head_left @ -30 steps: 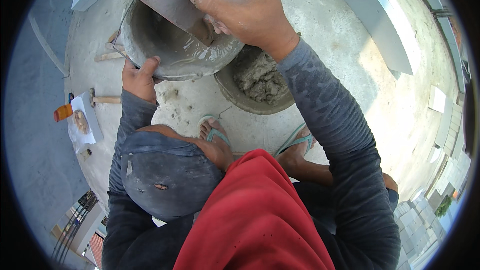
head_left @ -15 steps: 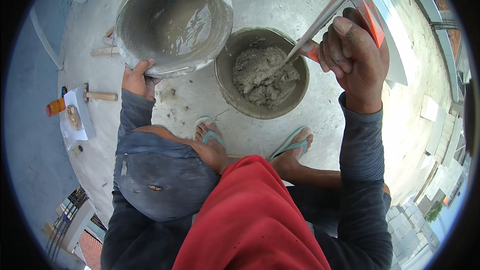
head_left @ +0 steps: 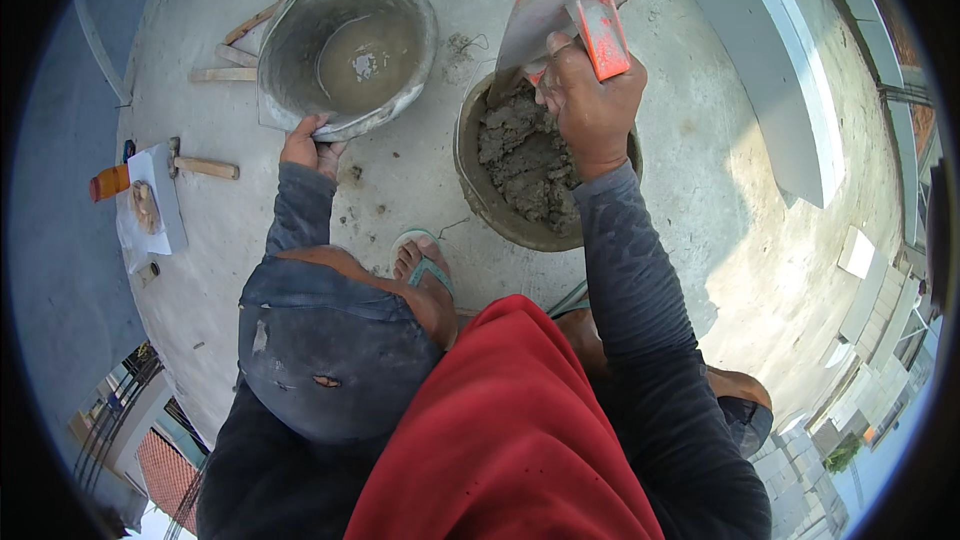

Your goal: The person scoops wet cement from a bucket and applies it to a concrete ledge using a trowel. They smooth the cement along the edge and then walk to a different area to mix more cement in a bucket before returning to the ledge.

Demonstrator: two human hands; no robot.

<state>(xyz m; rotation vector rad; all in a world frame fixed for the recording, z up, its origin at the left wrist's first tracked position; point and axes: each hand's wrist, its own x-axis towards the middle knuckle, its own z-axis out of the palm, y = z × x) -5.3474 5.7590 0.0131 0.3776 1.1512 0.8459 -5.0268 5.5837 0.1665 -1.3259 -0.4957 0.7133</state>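
At upper left, the left hand (head_left: 315,148) grips the water bucket (head_left: 283,70) by its edge, seemingly to steady it. At upper centre, the right hand (head_left: 592,105) clasps the trowel (head_left: 543,28), tilted, probably to fit inside the mortar bucket (head_left: 476,180).

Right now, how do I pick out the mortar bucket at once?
Against the pale concrete floor, find the round bucket gripped by the left hand. The mortar bucket stands to its right, below the orange-handled trowel. Lumpy grey mortar sets it apart; its neighbour holds murky liquid.
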